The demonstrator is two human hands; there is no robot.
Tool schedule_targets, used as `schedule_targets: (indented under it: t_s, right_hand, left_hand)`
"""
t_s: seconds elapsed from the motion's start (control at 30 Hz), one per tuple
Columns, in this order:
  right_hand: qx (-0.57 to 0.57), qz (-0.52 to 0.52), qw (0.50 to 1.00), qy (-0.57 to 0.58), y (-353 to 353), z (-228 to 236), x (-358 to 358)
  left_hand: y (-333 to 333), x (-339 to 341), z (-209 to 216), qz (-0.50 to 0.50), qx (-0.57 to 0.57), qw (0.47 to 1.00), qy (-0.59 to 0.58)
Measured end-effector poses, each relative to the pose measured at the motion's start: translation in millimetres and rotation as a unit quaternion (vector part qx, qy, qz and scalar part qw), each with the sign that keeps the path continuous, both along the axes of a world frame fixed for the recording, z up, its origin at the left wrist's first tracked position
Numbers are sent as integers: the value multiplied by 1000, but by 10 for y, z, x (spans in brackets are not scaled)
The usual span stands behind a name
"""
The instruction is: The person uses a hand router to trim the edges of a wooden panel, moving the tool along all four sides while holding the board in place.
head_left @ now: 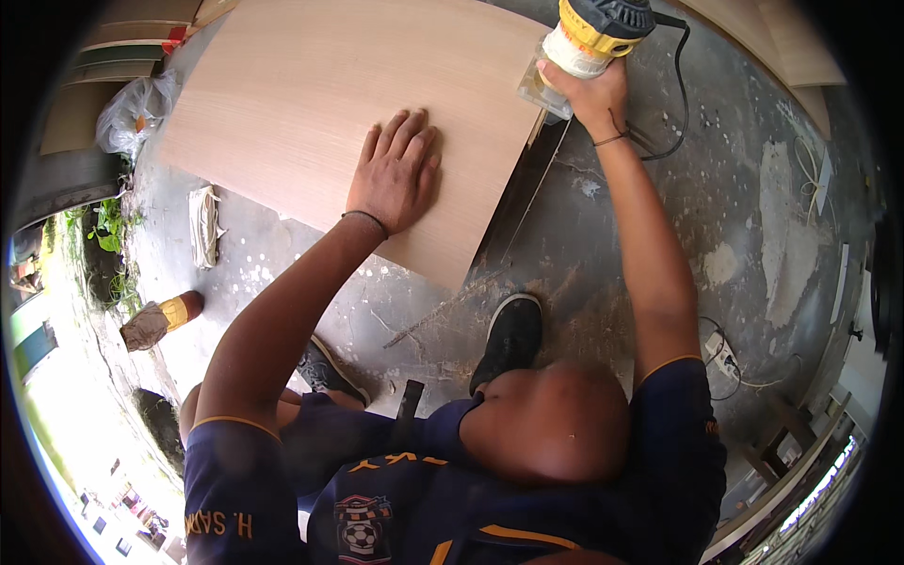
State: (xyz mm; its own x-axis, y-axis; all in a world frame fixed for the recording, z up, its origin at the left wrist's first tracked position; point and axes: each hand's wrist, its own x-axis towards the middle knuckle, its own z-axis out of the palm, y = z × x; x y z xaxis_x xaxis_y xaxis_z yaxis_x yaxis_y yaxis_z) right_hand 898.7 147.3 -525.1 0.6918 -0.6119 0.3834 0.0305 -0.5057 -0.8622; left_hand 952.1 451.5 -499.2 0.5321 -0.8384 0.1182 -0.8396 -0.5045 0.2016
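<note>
A light wood-grain panel [311, 85] spans the upper middle of the head view. My left hand [395, 169] lies flat on it near its front part, fingers stretched out. At the panel's right edge, my right hand [595, 94] is wrapped round a yellow and black trim router [598, 38]. The router's clear base [541, 85] sits at that edge; its bit is hidden. From the router's top a black cord [683, 85] loops down to the right. Below the panel's right side a dark strip [532, 169] shows.
On the grey, paint-spotted floor [584, 245] are a rolled white cloth [203, 226], a yellow and brown bottle-shaped thing [162, 320] and a clear plastic bag [137, 113] at left. A white power strip [723, 356] with cables lies at right. My shoes [508, 339] stand in front of the panel.
</note>
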Motion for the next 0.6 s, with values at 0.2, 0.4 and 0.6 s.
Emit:
schedule_targets:
  t_s: [0.2, 0.4, 0.6]
  right_hand:
    - [15, 10, 1000, -13, 281, 8, -193]
    - [3, 12, 1000, 2, 674, 67, -498]
    - [-11, 16, 1000, 2, 1164, 245, -791]
  left_hand:
    - [-2, 33, -54, 1, 1, 1000, -16]
    - [-17, 30, -137, -5, -3, 1000, -27]
    - [-50, 30, -192, 0, -25, 999, -46]
